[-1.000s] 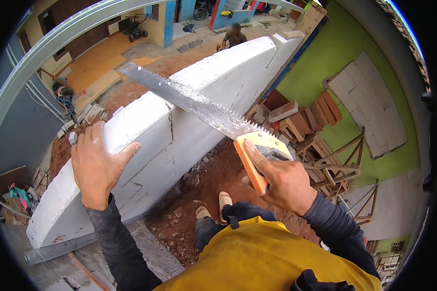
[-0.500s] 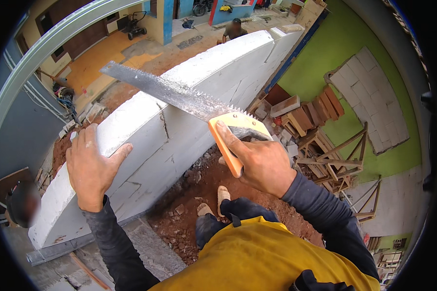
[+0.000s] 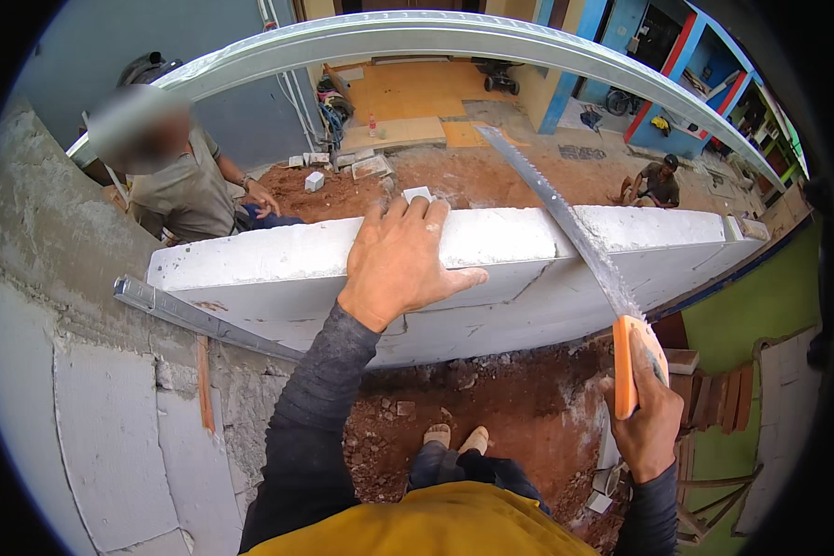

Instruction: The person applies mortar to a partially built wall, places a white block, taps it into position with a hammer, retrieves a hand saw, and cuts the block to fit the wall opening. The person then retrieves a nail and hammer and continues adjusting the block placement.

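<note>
A wall of white lightweight blocks [image 3: 343,324] runs left to right in front of me. My left hand [image 3: 400,255] lies on its top edge, fingers stretched over the top and thumb apart to the right. A small white block piece [image 3: 417,195] shows just beyond the fingertips. On the right, my right hand [image 3: 647,417] is closed round the orange handle [image 3: 625,371] of a hand saw [image 3: 579,236]. The long toothed blade slants away across the wall top, its tip past the far side. Whether it touches the wall I cannot tell.
A metal channel [image 3: 417,28] arches across the far side, another metal profile [image 3: 204,320] lies along the wall's left base. One person [image 3: 190,185] is beyond the wall at left, another [image 3: 660,183] sits far right. Rubble and red soil [image 3: 500,408] surround my feet. Stacked wood [image 3: 723,398] stands right.
My view has turned to the right-hand tilt's opposite, so the wall now lies nearly level. The saw blade has swung to point farther away from me. My left hand remains on the wall top.
</note>
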Tool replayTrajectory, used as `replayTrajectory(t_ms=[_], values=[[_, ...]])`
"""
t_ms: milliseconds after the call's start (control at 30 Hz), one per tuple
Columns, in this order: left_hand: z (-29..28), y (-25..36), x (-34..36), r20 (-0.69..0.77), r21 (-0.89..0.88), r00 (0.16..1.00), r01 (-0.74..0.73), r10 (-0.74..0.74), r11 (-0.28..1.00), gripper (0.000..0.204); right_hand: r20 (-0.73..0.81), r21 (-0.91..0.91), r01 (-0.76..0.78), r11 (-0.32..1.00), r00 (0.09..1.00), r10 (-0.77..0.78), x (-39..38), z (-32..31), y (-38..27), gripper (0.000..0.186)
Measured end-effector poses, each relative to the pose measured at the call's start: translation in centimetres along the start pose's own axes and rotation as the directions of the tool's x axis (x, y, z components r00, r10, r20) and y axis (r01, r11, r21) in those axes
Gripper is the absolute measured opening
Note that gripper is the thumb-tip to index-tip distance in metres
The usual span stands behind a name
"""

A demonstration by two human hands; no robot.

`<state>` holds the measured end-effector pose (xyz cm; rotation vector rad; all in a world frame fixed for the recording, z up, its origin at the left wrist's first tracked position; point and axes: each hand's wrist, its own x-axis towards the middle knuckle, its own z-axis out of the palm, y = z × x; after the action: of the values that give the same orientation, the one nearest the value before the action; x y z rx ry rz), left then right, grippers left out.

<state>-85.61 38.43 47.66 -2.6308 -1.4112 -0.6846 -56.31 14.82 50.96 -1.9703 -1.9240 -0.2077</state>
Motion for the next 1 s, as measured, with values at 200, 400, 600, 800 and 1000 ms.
replayTrajectory(t_ms=[200, 400, 600, 800, 1000], values=[[-0.8, 0.4, 0.2, 0.067, -0.061, 0.997, 0.033, -0.029, 0.998, 0.094, 0.116, 0.272, -0.285, 0.919, 0.958, 0.263, -5.2, -5.1, 1.5, 0.062], [-1.3, 1.5, 0.5, 0.060, -0.085, 0.998, -0.016, 0.022, 0.996, 0.102, 0.268, 0.525, -0.648, 0.552, 0.741, 0.616, -15.6, -11.9, 6.3, 0.051], [1.8, 7.8, 3.4, -0.072, -0.157, 0.976, -0.213, 0.204, 0.964, 0.089, 0.321, 0.681, -0.666, 0.306, 0.646, 0.692, -24.7, -15.2, 12.6, 0.058], [4.1, 12.0, 7.3, 0.111, -0.183, 0.954, -0.256, 0.279, 0.949, 0.080, 0.312, 0.794, -0.604, 0.071, 0.504, 0.805, -32.3, -15.3, 13.7, 0.049], [4.4, 11.7, 7.0, -0.063, -0.281, 0.969, -0.248, 0.241, 0.927, 0.060, 0.475, 0.702, -0.608, -0.371, 0.013, 0.880, -39.6, -10.2, 14.1, 0.040]])
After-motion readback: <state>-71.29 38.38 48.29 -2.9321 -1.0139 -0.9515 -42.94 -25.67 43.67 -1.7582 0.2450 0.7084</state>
